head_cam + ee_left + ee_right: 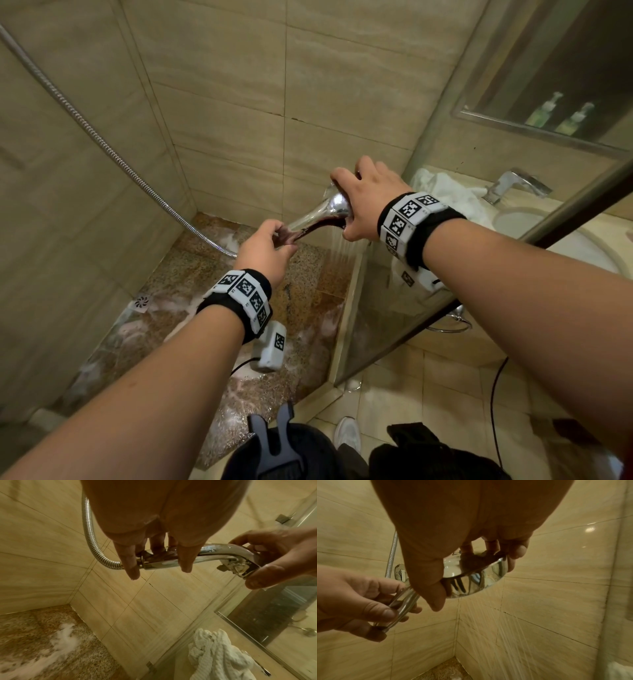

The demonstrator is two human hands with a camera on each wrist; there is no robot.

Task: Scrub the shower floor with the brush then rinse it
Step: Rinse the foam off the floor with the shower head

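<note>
A chrome hand shower point(322, 214) is held over the shower floor point(191, 308) by both hands. My left hand point(265, 248) grips its handle point(164, 561) near the hose joint. My right hand point(363, 202) grips the round spray head point(476, 574) from above. Water streams point(501, 635) fall from the head toward the far right corner. The speckled stone floor is wet and carries white foam patches point(63, 639). No brush shows in any view.
The metal hose point(102, 144) runs up the left tiled wall. A round drain point(142, 303) sits at the floor's left edge. A glass partition point(428, 274) stands on the right, with a sink, a tap point(517, 185) and a white towel point(219, 655) behind it. The mixer valve point(400, 573) is on the wall.
</note>
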